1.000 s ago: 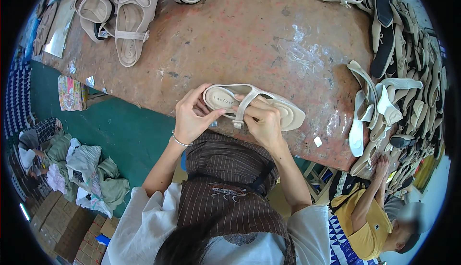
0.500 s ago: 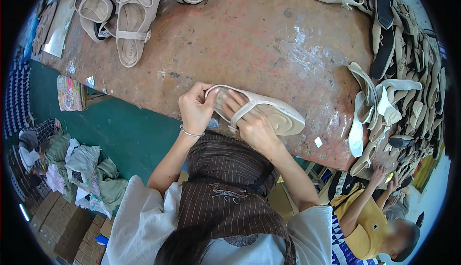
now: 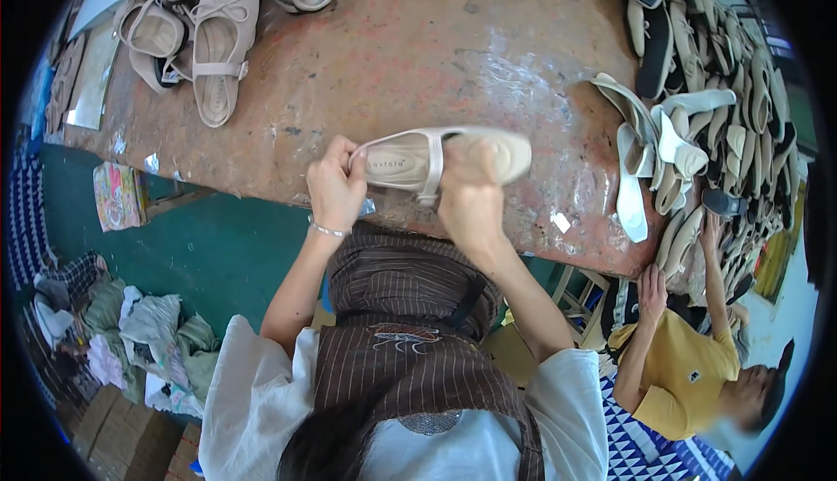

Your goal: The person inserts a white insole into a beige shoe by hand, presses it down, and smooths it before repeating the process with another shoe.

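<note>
Cardboard boxes [image 3: 113, 429] sit far down to the left of the hands, on the floor; what they hold cannot be made out. Both hands hold one beige strapped shoe [image 3: 440, 156] just above the near edge of the worn brown table [image 3: 418, 54]. The left hand [image 3: 336, 186] is closed on the heel end, fingers curled over its rim, a thin bracelet on the wrist. The right hand [image 3: 469, 197] is clamped on the middle of the shoe just behind the toe, thumb side at the strap, and hides part of the sole. Beyond the left hand, at the far left of the table, lie more beige shoes [image 3: 214, 36]. Right of the right hand stands a heap of pale and dark soles and uppers [image 3: 697, 106], where another person in a yellow shirt [image 3: 680, 376] reaches up. Below the left hand, crumpled cloths [image 3: 148, 341] lie on the green floor.
</note>
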A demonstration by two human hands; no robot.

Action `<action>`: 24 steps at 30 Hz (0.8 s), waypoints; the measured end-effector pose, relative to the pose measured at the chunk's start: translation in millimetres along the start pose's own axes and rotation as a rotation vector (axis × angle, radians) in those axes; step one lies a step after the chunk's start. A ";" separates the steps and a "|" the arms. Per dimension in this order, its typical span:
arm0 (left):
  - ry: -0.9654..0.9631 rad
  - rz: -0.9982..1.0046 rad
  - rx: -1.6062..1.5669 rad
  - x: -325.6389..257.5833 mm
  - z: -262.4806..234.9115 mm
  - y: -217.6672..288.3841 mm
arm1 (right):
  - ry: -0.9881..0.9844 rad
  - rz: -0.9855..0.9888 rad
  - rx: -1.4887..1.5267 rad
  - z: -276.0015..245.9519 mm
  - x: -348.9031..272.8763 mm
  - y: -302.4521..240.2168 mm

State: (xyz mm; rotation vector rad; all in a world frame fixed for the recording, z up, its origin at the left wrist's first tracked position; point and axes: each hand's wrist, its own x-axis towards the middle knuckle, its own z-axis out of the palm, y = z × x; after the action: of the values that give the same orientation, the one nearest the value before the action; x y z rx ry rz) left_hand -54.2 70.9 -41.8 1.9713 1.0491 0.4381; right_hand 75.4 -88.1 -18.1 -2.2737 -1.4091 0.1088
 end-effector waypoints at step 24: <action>-0.511 0.752 0.460 -90.8 61.3 24.3 | -0.173 0.448 -0.074 0.2 33.2 10.9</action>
State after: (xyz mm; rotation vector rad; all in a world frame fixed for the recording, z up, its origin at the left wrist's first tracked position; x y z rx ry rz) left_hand -56.9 -40.9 -51.2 2.6711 0.0504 0.0529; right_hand 100.0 -63.3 -17.1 -2.6601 -0.9671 0.4080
